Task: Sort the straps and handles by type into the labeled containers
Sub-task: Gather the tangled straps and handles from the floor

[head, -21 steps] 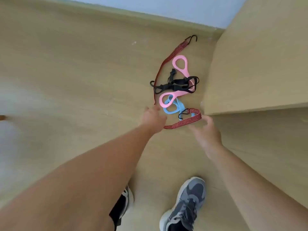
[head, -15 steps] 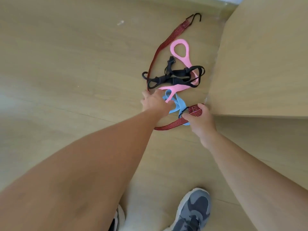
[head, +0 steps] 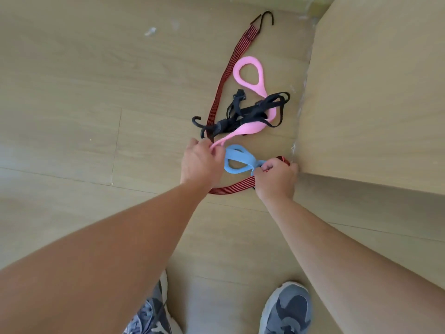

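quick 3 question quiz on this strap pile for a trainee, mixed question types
1. The left hand pinches the end of which handle? A pink, B blue, C green
2. True or false: the right hand lies flat, holding nothing.
3. Fill in: the black strap lies across the ___ handle.
Key: 1 A, the pink handle; 2 false, it grips the blue handle; 3 pink.

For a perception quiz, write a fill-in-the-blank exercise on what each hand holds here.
The pink handle is pinched by the ___.
Of the two handles, the right hand grips the ___.
The red-and-black bungee strap ends, at its far tip, in a black ___.
Answers: left hand; blue handle; hook.
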Demonstrator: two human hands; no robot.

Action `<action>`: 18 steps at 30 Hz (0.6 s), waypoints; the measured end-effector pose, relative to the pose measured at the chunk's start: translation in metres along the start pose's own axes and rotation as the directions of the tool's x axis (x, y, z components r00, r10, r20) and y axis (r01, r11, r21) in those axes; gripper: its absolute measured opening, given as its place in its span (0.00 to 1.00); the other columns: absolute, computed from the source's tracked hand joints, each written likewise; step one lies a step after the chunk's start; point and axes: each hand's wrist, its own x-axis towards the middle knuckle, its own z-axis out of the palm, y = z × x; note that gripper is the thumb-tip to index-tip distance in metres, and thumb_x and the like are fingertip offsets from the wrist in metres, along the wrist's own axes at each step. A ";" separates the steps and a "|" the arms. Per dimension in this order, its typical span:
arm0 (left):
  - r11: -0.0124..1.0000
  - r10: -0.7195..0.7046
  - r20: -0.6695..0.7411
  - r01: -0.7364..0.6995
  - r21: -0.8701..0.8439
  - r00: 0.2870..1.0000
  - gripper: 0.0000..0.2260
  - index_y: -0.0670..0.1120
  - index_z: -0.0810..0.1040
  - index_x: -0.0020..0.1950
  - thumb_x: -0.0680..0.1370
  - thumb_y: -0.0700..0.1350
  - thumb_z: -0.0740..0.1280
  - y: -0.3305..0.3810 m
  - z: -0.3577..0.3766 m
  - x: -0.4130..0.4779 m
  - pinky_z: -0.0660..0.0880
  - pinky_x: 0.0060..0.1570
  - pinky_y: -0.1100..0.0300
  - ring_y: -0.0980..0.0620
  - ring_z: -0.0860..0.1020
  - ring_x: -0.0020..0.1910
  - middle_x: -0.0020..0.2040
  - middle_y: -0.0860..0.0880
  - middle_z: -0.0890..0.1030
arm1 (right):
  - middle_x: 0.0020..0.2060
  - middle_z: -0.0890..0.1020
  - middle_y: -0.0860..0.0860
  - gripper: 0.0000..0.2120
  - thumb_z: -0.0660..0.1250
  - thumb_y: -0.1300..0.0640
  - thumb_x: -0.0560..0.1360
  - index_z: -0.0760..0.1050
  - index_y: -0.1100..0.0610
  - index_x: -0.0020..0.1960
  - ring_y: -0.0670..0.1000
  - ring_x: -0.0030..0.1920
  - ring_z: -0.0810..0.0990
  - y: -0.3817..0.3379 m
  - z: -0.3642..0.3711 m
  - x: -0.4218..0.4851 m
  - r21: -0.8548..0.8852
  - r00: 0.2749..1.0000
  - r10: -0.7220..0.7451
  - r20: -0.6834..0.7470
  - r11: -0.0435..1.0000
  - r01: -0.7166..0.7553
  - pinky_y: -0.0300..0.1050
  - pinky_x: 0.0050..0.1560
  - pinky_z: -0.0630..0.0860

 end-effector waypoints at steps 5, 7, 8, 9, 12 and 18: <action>0.951 -0.195 0.125 0.218 -0.219 0.973 0.13 0.45 0.73 0.37 0.78 0.50 0.63 -0.021 -0.015 -0.007 0.78 0.36 0.49 0.41 0.79 0.37 0.34 0.47 0.76 | 0.60 0.78 0.55 0.20 0.63 0.65 0.77 0.77 0.50 0.65 0.48 0.52 0.75 -0.006 -0.012 -0.012 0.178 0.998 -0.005 -0.066 0.984 0.017 0.38 0.49 0.67; 0.874 -0.295 0.197 0.347 -0.341 0.935 0.12 0.43 0.77 0.40 0.75 0.51 0.63 -0.025 -0.019 -0.011 0.84 0.40 0.42 0.38 0.83 0.41 0.36 0.43 0.80 | 0.59 0.78 0.52 0.27 0.60 0.68 0.77 0.71 0.50 0.74 0.50 0.58 0.77 -0.009 -0.017 -0.020 0.251 0.996 -0.001 -0.085 0.968 0.022 0.42 0.54 0.72; 0.853 -0.313 0.213 0.372 -0.367 0.926 0.13 0.41 0.77 0.40 0.75 0.50 0.63 -0.024 -0.021 -0.014 0.84 0.40 0.42 0.38 0.83 0.40 0.37 0.41 0.80 | 0.58 0.78 0.50 0.29 0.60 0.68 0.77 0.68 0.50 0.76 0.50 0.59 0.77 -0.009 -0.018 -0.023 0.284 0.996 0.009 -0.089 0.959 0.017 0.43 0.56 0.74; 0.866 -0.293 0.209 0.351 -0.356 0.933 0.14 0.41 0.76 0.39 0.75 0.51 0.63 -0.022 -0.022 -0.017 0.84 0.41 0.44 0.39 0.82 0.38 0.37 0.40 0.79 | 0.60 0.78 0.49 0.30 0.60 0.67 0.77 0.65 0.50 0.77 0.50 0.60 0.77 -0.010 -0.020 -0.026 0.300 0.995 0.018 -0.095 0.954 0.012 0.44 0.57 0.74; 0.985 -0.018 0.067 0.029 -0.169 0.998 0.16 0.46 0.71 0.29 0.75 0.49 0.67 -0.017 -0.027 -0.031 0.74 0.45 0.56 0.48 0.77 0.42 0.45 0.44 0.80 | 0.72 0.73 0.49 0.31 0.65 0.62 0.79 0.60 0.52 0.79 0.51 0.70 0.73 -0.010 -0.024 -0.032 0.244 0.996 0.005 -0.094 0.970 0.018 0.41 0.60 0.70; 0.812 -0.005 0.298 0.178 -0.556 0.954 0.16 0.37 0.77 0.33 0.69 0.51 0.67 0.019 -0.051 -0.060 0.72 0.40 0.59 0.51 0.78 0.37 0.38 0.47 0.82 | 0.68 0.72 0.56 0.29 0.70 0.58 0.76 0.67 0.54 0.75 0.58 0.70 0.69 -0.010 -0.023 -0.036 0.124 0.990 -0.013 -0.142 0.992 0.031 0.48 0.66 0.67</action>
